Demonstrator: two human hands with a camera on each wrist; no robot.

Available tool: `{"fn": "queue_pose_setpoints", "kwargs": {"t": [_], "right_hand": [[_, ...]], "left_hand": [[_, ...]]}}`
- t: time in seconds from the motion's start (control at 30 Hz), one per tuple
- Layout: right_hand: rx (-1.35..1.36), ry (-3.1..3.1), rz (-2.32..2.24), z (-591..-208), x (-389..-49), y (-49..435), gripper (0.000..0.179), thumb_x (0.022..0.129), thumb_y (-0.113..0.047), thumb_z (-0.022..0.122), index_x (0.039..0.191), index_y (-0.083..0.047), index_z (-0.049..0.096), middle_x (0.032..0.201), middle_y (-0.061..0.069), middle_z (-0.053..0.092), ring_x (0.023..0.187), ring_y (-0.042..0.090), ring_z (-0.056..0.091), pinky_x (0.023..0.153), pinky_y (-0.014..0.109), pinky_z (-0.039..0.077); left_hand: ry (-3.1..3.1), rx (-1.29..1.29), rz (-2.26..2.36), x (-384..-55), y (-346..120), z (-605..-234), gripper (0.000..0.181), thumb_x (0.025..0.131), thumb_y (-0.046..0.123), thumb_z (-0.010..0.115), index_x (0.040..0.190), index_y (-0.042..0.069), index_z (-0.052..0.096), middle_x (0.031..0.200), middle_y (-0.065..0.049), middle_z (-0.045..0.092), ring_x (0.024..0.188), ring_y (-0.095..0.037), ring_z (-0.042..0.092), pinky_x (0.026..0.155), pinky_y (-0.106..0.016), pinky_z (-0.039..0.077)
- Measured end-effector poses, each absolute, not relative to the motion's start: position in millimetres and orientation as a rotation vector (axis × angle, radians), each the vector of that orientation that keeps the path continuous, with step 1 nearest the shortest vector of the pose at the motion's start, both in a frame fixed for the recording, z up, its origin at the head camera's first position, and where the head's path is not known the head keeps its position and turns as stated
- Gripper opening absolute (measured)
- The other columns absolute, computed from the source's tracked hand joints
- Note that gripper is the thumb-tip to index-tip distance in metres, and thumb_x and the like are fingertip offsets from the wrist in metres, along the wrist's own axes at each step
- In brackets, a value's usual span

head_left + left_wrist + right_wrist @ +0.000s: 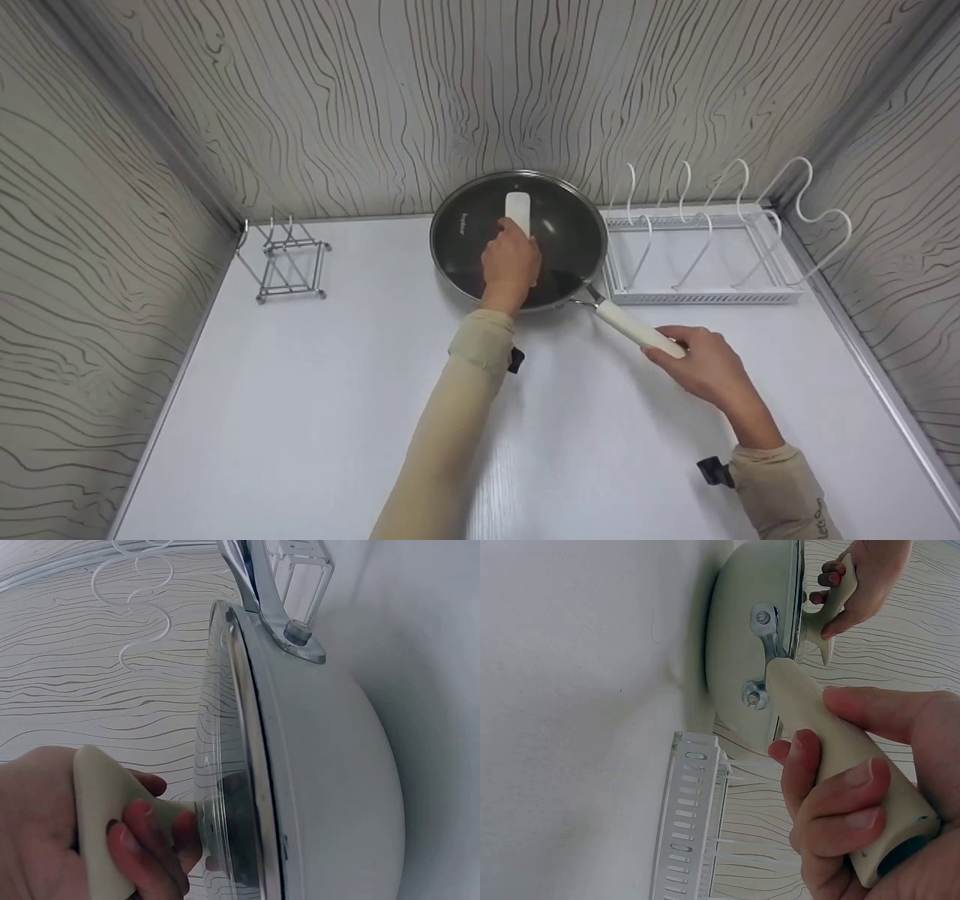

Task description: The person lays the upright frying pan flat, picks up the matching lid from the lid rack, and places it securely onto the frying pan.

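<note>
A cream-coloured frying pan (341, 765) stands on the white table against the back wall, covered by a glass lid (465, 247) with a metal rim. My left hand (511, 259) grips the lid's cream knob handle (517, 204), fingers curled under it in the left wrist view. Down at the right, my right hand (705, 365) holds the pan's long cream handle (630, 326) near its end. The right wrist view shows the thumb along the handle (832, 742) and the fingers wrapped round its other side. Two rivets fix the metal bracket (769, 637) to the pan's wall.
Right of the pan, close beside it, is a white rack (705, 298) with tall wavy wire dividers and a slotted base. A small chrome wire rack (292, 262) stands at the back left. Wood-patterned panels (480, 90) enclose the white table (300, 420) at the back and sides.
</note>
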State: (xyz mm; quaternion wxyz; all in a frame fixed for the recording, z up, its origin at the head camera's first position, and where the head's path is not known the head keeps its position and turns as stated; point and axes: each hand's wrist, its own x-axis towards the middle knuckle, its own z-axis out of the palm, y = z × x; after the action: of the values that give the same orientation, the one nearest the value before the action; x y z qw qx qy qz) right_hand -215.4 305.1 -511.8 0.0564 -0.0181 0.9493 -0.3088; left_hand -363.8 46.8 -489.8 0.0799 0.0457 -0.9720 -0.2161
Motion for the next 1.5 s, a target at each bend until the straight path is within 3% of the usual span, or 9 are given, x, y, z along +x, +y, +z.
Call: {"fn": "queue_pose_setpoints", "kwargs": {"t": [0.3, 0.8, 1.3, 1.5], "right_hand": [[-0.061, 2.881, -0.945, -511.2, -214.7, 303.9, 0.053, 0.096, -0.035, 0.072, 0.133, 0.003, 0.066, 0.093, 0.014, 0.073, 0.065, 0.016, 0.056, 0.054, 0.031, 0.044], [-0.059, 2.881, -0.945, -512.4, -214.6, 303.9, 0.053, 0.096, -0.033, 0.072, 0.134, 0.004, 0.065, 0.089, 0.012, 0.07, 0.065, 0.018, 0.056, 0.055, 0.032, 0.044], [-0.06, 2.888, -0.932, -513.6, -214.0, 302.8, 0.052, 0.096, -0.033, 0.072, 0.133, 0.003, 0.066, 0.096, 0.015, 0.073, 0.067, 0.018, 0.056, 0.056, 0.032, 0.044], [-0.06, 2.881, -0.95, -513.2, -215.0, 303.9, 0.05, 0.096, -0.033, 0.073, 0.132, 0.001, 0.067, 0.088, 0.01, 0.07, 0.065, 0.017, 0.055, 0.054, 0.032, 0.043]], "left_hand": [[-2.929, 0.112, -0.623, -362.9, 44.2, -488.9, 0.06, 0.105, 0.032, 0.058, 0.146, -0.011, 0.045, 0.106, -0.018, 0.078, 0.09, -0.029, 0.078, 0.077, -0.04, 0.064], [-2.991, 0.066, -0.67, -364.1, 35.8, -485.8, 0.063, 0.106, 0.037, 0.058, 0.147, -0.009, 0.043, 0.116, -0.022, 0.074, 0.106, -0.034, 0.075, 0.088, -0.043, 0.061], [-3.018, 0.013, -0.567, -363.6, 26.2, -484.3, 0.064, 0.106, 0.04, 0.057, 0.147, -0.008, 0.046, 0.115, -0.021, 0.075, 0.102, -0.033, 0.076, 0.086, -0.043, 0.062], [-3.046, -0.027, -0.566, -365.3, 21.9, -481.5, 0.064, 0.106, 0.041, 0.056, 0.148, -0.007, 0.044, 0.118, -0.021, 0.074, 0.106, -0.034, 0.074, 0.09, -0.044, 0.061]]}}
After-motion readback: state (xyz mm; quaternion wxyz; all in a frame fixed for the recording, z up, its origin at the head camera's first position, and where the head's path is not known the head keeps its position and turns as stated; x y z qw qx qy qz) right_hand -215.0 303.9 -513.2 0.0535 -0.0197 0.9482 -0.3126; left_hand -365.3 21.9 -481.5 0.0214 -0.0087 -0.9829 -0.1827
